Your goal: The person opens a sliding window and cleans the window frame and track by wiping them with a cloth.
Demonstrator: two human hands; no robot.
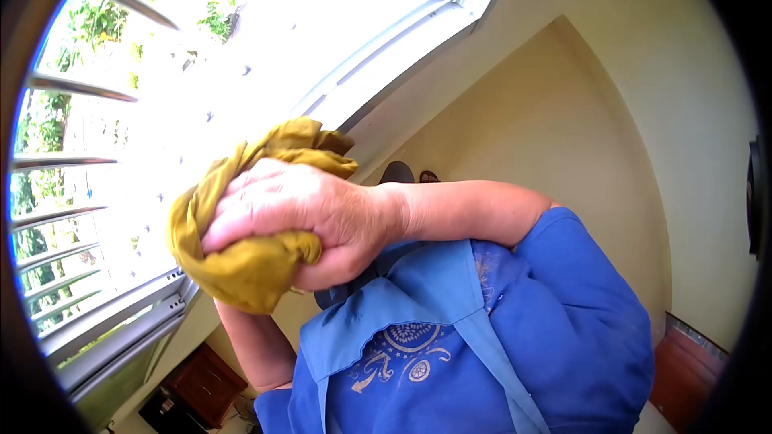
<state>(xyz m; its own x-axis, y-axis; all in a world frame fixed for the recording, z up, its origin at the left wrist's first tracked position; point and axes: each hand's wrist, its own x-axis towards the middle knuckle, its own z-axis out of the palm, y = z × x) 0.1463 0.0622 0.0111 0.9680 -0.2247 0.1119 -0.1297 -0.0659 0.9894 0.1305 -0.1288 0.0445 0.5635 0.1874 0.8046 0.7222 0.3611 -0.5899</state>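
A mustard-yellow cloth (245, 273) is bunched up in front of my chest, with twisted folds curling around my knuckles. My right hand (297, 209) is closed on it, back of the hand towards me and fingers pointing left. From the lower left my left forearm (256, 345) rises behind the cloth. The cloth and my right hand hide my left hand, so its fingers do not show.
A bright window with a white frame (386, 48) and metal louvre slats (64, 161) fills the left side. Beige wall (683, 137) stands at right. Dark wooden furniture (205, 386) is at lower left. My blue apron (346, 329) covers my front; feet (398, 173) show below.
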